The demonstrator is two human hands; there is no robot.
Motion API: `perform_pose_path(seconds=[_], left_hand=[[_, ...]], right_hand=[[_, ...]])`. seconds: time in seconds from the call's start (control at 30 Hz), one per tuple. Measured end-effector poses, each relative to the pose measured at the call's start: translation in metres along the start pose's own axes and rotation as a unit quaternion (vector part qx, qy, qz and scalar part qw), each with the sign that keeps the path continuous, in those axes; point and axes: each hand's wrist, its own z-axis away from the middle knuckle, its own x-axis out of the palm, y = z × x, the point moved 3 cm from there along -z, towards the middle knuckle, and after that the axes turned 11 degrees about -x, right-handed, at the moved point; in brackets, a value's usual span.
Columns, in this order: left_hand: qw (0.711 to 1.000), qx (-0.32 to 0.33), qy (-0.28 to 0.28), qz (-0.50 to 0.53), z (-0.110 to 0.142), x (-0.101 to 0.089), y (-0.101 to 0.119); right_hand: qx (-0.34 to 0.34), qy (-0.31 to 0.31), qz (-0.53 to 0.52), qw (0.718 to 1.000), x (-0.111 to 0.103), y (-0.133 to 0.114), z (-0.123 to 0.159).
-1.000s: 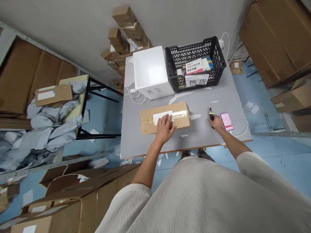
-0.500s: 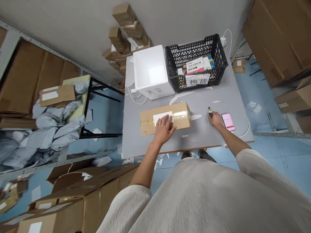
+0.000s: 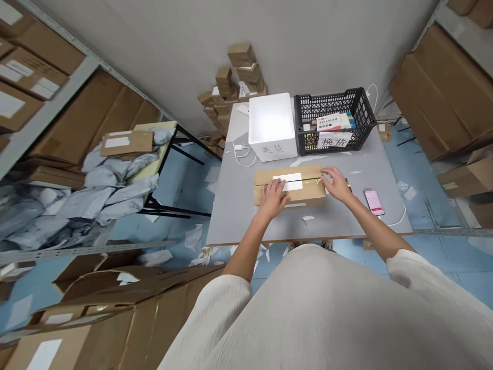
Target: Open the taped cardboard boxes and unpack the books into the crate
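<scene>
A long brown cardboard box (image 3: pixel 314 194) lies across the table in front of me, with a white label (image 3: pixel 294 186) on top. A dark gap runs lengthwise along its top seam, cutting through the label and the clear tape. My left hand (image 3: pixel 272 199) rests on the left part of the top, fingers spread over the label's edge. At the right end, my right hand (image 3: pixel 336 185) has its fingers and thumb on the edge of the top flap. Partly hidden behind that hand is a box cutter (image 3: pixel 348 184); only a bit of it shows.
A white foam box (image 3: pixel 273 149) and a black plastic crate (image 3: pixel 365 123) holding books stand at the table's back. A phone (image 3: pixel 373 201) lies right. Grey parcels (image 3: pixel 123 177) fill a side table at left. Large cartons (image 3: pixel 154 313) and shelves surround me.
My right hand has left the spot by the phone, where it was on the box cutter, and moved left to the box's end. The top seam now gapes. The camera view has shifted.
</scene>
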Motion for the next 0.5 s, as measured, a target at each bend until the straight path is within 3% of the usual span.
perform_pose_path(seconds=[0.1, 0.27, 0.5], left_hand=[[0.999, -0.038, 0.031, 0.011, 0.009, -0.008, -0.025], [0.999, -0.020, 0.030, 0.038, 0.020, 0.002, -0.044], [0.996, 0.013, 0.046, 0.077, 0.022, 0.014, -0.048]], right_hand=[[-0.022, -0.059, 0.038, 0.997, 0.002, -0.009, -0.012], [0.043, -0.148, 0.109, 0.982, 0.005, -0.003, -0.023], [0.036, -0.147, 0.162, 0.975, -0.010, -0.014, -0.035]])
